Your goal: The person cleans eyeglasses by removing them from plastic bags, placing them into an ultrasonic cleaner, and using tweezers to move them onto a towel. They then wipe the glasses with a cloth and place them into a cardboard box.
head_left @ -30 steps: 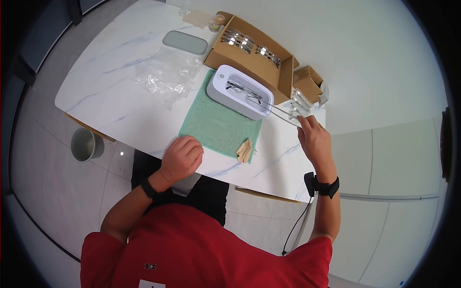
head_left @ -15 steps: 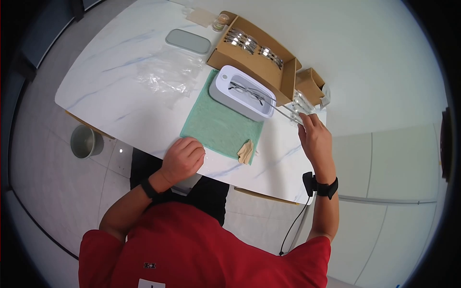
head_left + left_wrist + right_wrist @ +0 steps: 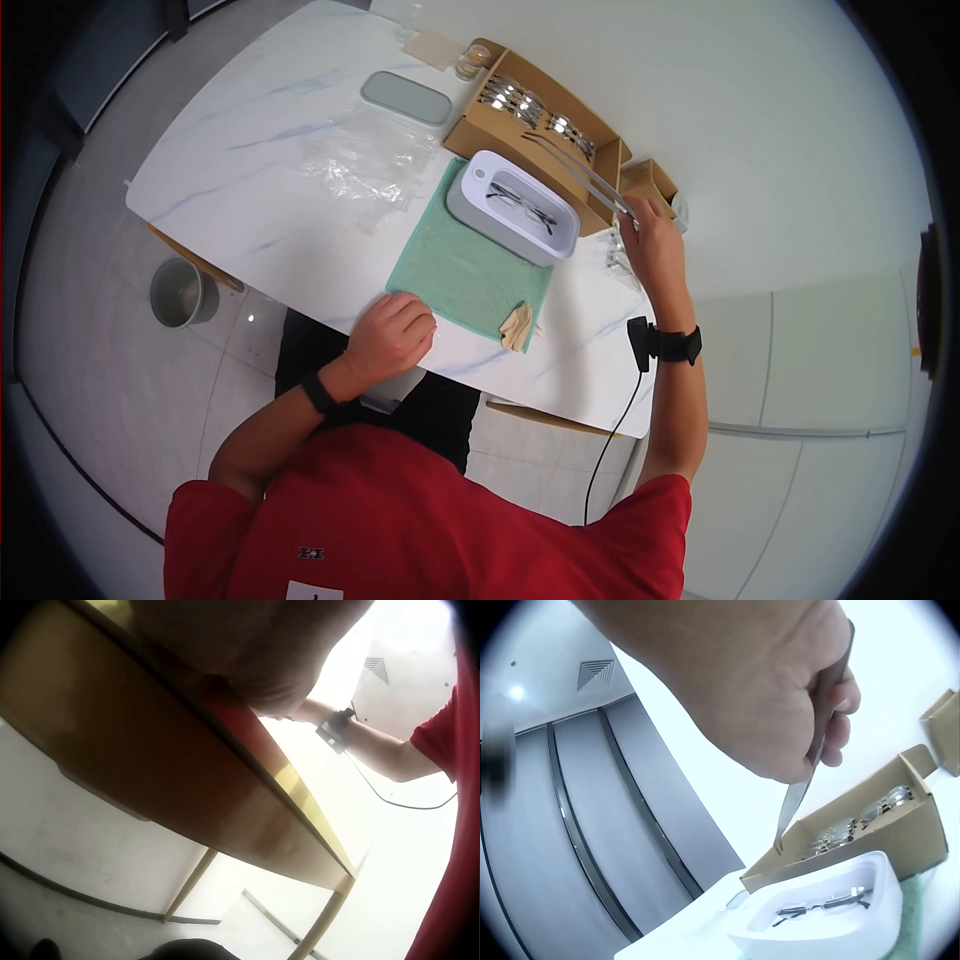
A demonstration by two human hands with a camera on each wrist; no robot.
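My right hand [image 3: 655,245] grips long metal tweezers [image 3: 588,178] near their back end. The tips sit apart with nothing between them, over the front of the cardboard box [image 3: 492,142] in the head view. Several pairs of glasses [image 3: 512,100] stand in rows inside that box. Below the tweezers, one pair of thin-framed glasses [image 3: 821,906] lies in the basin of a white, oblong ultrasonic cleaner [image 3: 500,238]. The cleaner rests on a green cloth [image 3: 450,275]. My left hand [image 3: 392,335] rests at the table's front edge, fingers loosely curled, holding nothing.
A crumpled tan cloth [image 3: 516,327] lies on the green cloth's near right corner. To the left are clear plastic bags [image 3: 365,165] and a grey oblong lid [image 3: 407,97]. A small jar [image 3: 471,62] and a smaller cardboard box [image 3: 648,182] flank the big box.
The tweezers, earlier reaching into the cleaner at the glasses, have lifted out and swung up over the cardboard box. The glasses lie in the basin. My left hand has stayed at the table edge.
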